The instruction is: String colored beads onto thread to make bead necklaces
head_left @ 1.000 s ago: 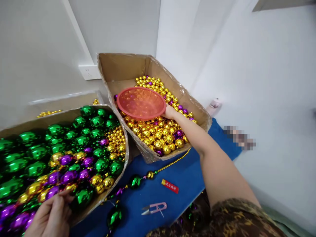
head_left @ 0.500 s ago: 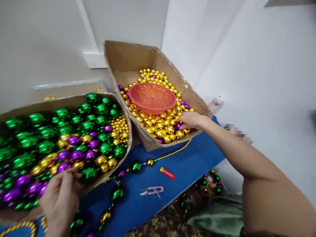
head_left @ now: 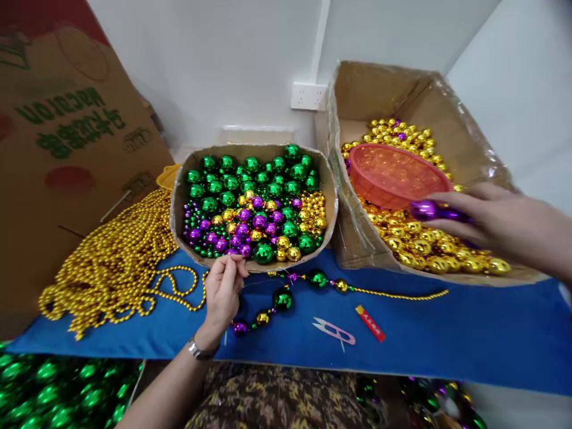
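My left hand [head_left: 223, 292] is pinched closed at the front rim of the middle box, on what looks like the thin clear thread of a bead strand. That strand, with a large green bead [head_left: 282, 298] and smaller gold and purple ones, lies on the blue cloth beside the hand. Over the right-hand box, my right hand [head_left: 487, 217] grips shiny purple beads [head_left: 423, 210] between thumb and fingers, blurred by motion. Under them are loose gold beads [head_left: 420, 245] and a red plastic basket [head_left: 397, 193].
The middle cardboard box [head_left: 333, 205] holds green, purple and gold beads. Gold bead chains [head_left: 120, 256] are heaped at left by a tall printed carton [head_left: 67, 161]. Pink thread snips [head_left: 334, 332] and a red label [head_left: 370, 323] lie on the blue cloth [head_left: 415, 345].
My view has swung left, bringing the gold chains and printed carton into sight. My right hand has lifted from the gold beads with purple beads in it. The left hand stays pinched.
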The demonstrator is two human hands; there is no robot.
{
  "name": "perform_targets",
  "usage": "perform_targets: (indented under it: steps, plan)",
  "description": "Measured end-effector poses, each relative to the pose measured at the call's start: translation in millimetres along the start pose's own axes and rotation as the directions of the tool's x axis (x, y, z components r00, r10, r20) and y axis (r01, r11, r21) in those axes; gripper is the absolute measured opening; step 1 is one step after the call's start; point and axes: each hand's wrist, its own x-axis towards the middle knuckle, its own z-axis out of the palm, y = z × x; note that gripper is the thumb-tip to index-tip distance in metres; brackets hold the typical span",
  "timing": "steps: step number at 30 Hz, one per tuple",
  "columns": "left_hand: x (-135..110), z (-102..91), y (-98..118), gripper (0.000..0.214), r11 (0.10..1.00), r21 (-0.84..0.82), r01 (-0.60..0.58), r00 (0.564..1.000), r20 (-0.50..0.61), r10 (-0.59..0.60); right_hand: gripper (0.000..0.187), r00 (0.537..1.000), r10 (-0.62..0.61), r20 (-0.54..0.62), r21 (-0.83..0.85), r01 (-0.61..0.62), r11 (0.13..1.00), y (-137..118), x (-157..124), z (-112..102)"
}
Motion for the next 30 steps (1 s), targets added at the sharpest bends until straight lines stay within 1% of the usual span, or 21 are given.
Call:
perform_targets:
  steps: [1, 2, 3, 4, 6, 8, 10, 11, 13, 15, 17, 18, 19, 20, 22, 23, 25, 26, 27, 28, 30]
  plan:
    - [-2.3, 1.2, -1.0, 0.023, 0.999, -0.013, 0.037, 0.999, 0.022, -0.037, 0.043, 0.998, -0.013, 0.068, -0.138, 0.022, 0.990, -31.0, 16.7, 12.4]
    - [-4.3, 2.8, -2.1, 0.023, 0.997, -0.027, 0.079, 0.996, 0.048, -0.077, 0.047, 0.988, -0.038, 0.151, -0.195, 0.067, 0.979, -60.9, 34.5, 29.1]
    - [-6.1, 4.5, -2.8, 0.023, 0.991, -0.041, 0.124, 0.990, 0.078, -0.121, 0.047, 0.974, -0.044, 0.221, -0.199, 0.090, 0.976, -87.9, 52.9, 49.0]
    - [-7.6, 6.3, -3.1, 0.023, 0.984, -0.056, 0.170, 0.981, 0.109, -0.164, 0.046, 0.965, -0.040, 0.261, -0.198, 0.094, 0.976, -111.0, 71.3, 70.7]
    - [-9.3, 8.7, -2.2, 0.023, 0.964, -0.088, 0.252, 0.958, 0.165, -0.236, 0.047, 0.949, -0.012, 0.317, -0.211, 0.083, 0.974, -143.3, 106.1, 114.3]
    - [-9.3, 8.9, 0.9, 0.024, 0.946, -0.117, 0.302, 0.940, 0.199, -0.275, 0.049, 0.952, 0.024, 0.304, -0.234, 0.050, 0.971, -159.5, 135.9, 150.9]
    - [-8.0, 6.9, 5.5, 0.026, 0.939, -0.130, 0.318, 0.935, 0.207, -0.288, 0.052, 0.967, 0.031, 0.252, -0.213, 0.024, 0.977, -166.5, 158.1, 175.7]
    - [-7.0, 5.3, 8.2, 0.026, 0.937, -0.130, 0.324, 0.933, 0.206, -0.294, 0.055, 0.974, 0.030, 0.225, -0.196, 0.015, 0.980, -168.8, 165.4, 183.3]
    - [-4.7, 1.6, 13.9, 0.026, 0.933, -0.137, 0.333, 0.932, 0.200, -0.303, 0.059, 0.986, 0.006, 0.164, -0.136, 0.017, 0.991, -174.8, 170.9, 189.6]
    - [-2.2, -1.8, 19.2, 0.025, 0.931, -0.169, 0.324, 0.938, 0.186, -0.292, 0.052, 0.996, -0.039, 0.079, -0.018, 0.040, 0.999, -185.0, 161.8, 186.8]
    - [0.4, -4.0, 23.3, 0.022, 0.934, -0.209, 0.290, 0.951, 0.176, -0.256, 0.037, 0.997, -0.074, -0.013, 0.174, 0.075, 0.982, -199.9, 138.1, 180.1]
    - [1.7, -4.4, 24.6, 0.020, 0.935, -0.226, 0.272, 0.956, 0.173, -0.237, 0.032, 0.996, -0.081, -0.036, 0.288, 0.088, 0.954, -208.5, 121.9, 177.2]
    - [2.8, -4.2, 25.5, 0.019, 0.936, -0.239, 0.258, 0.960, 0.175, -0.219, 0.029, 0.995, -0.089, -0.037, 0.405, 0.097, 0.909, -217.4, 104.1, 175.5]
    - [3.8, -3.4, 26.0, 0.017, 0.937, -0.251, 0.244, 0.962, 0.181, -0.202, 0.026, 0.996, -0.092, -0.007, 0.515, 0.082, 0.853, -226.2, 85.8, 175.5]
    - [4.7, 0.4, 26.3, 0.015, 0.939, -0.266, 0.216, 0.966, 0.199, -0.166, 0.023, 0.994, -0.075, 0.085, 0.686, -0.004, 0.728, -242.3, 52.2, 180.5]
    - [4.5, 3.4, 26.5, 0.015, 0.942, -0.267, 0.201, 0.967, 0.210, -0.147, 0.023, 0.989, -0.062, 0.132, 0.760, -0.061, 0.647, -249.1, 38.6, 184.5]
    - [2.6, 11.4, 27.8, 0.015, 0.950, -0.257, 0.176, 0.964, 0.243, -0.113, 0.026, 0.981, -0.028, 0.194, 0.857, -0.155, 0.492, -258.9, 20.2, 191.4]
    - [1.2, 16.0, 29.0, 0.015, 0.954, -0.249, 0.164, 0.960, 0.263, -0.096, 0.026, 0.979, -0.007, 0.204, 0.883, -0.181, 0.434, -261.7, 15.3, 192.6]
    - [-0.5, 20.9, 30.5, 0.017, 0.958, -0.243, 0.155, 0.953, 0.292, -0.080, 0.025, 0.979, 0.014, 0.202, 0.898, -0.191, 0.397, -263.1, 12.7, 191.6]
    - [-2.3, 25.6, 32.0, 0.019, 0.960, -0.234, 0.150, 0.941, 0.332, -0.067, 0.023, 0.982, 0.031, 0.189, 0.905, -0.186, 0.383, -263.2, 12.1, 188.1]
    - [-6.0, 33.9, 34.8, 0.029, 0.968, -0.201, 0.151, 0.901, 0.432, -0.051, 0.021, 0.988, 0.049, 0.143, 0.906, -0.151, 0.396, -260.6, 14.5, 174.7]
